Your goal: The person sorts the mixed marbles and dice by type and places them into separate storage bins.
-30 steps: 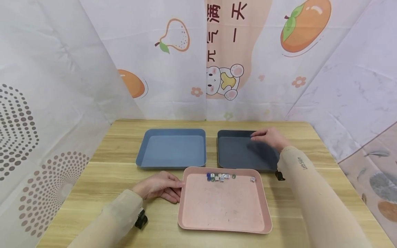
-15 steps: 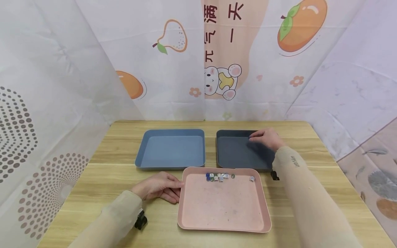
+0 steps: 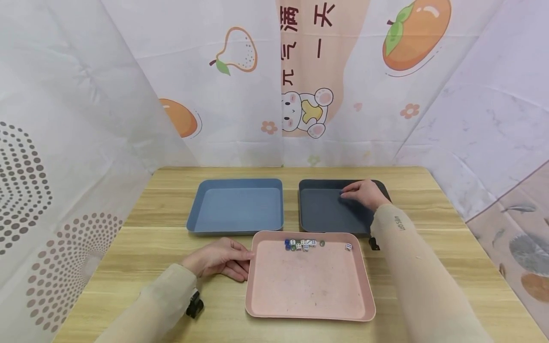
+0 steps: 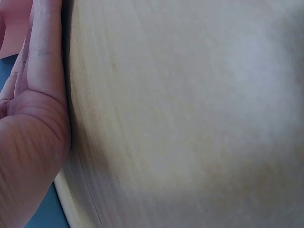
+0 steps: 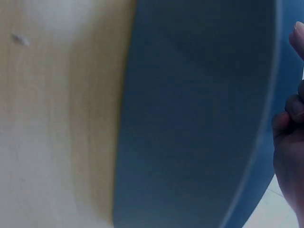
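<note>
In the head view, my left hand [image 3: 219, 258] holds the left rim of the pink tray [image 3: 310, 312], thumb on the rim and fingers against the outer wall. In the left wrist view the same hand [image 4: 33, 109] lies at the left edge. My right hand [image 3: 368, 194] hovers over the dark grey tray [image 3: 319, 227], pinching a small dark blue bead [image 3: 341, 192] at its fingertips. Along the pink tray's far side lie several white dice [image 3: 306, 247], blue beads [image 3: 288, 247] and green beads [image 3: 322, 243]. One die [image 3: 349, 247] sits apart at the right.
A blue tray [image 3: 235, 231] stands at the back left, beside the dark grey one and behind the pink one. All three trays are on a wooden table [image 3: 150, 247]. A printed curtain [image 3: 240, 105] hangs behind and at both sides.
My right hand has shifted slightly left and a little lower over the dark grey tray, with its fingertips still together. The left hand keeps its place at the pink tray.
</note>
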The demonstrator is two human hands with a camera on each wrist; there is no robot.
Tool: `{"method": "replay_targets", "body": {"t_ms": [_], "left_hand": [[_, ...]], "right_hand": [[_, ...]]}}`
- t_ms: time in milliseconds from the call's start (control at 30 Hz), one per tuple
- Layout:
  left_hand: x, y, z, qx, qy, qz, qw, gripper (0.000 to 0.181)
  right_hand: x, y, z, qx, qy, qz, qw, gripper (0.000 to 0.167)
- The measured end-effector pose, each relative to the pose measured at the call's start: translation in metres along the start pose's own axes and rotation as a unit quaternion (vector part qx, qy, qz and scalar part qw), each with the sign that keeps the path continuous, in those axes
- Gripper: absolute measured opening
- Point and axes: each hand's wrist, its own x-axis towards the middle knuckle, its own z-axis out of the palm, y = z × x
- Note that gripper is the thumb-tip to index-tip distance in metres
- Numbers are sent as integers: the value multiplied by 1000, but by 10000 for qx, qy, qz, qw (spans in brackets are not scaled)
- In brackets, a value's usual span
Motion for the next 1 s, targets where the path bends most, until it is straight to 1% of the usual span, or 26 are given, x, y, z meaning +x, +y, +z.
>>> {"method": "replay_targets", "body": {"t_ms": [167,400,667,1000], "left_hand": [[-1,0,0,17,-12,22,10000,33],[0,1,0,-10,17,32,10000,30],[0,0,-1,2,40,-3,10000,32],[1,-1,-1,3,63,4,10000,31]], "right_hand": [[1,-2,4,-136,48,-9,9999,36],[0,-5,8,-331,20,10,9994,35],[1,-2,13,-517,-70,35,9986,35],[2,0,16,-660,57,-100,9978,31]]}}
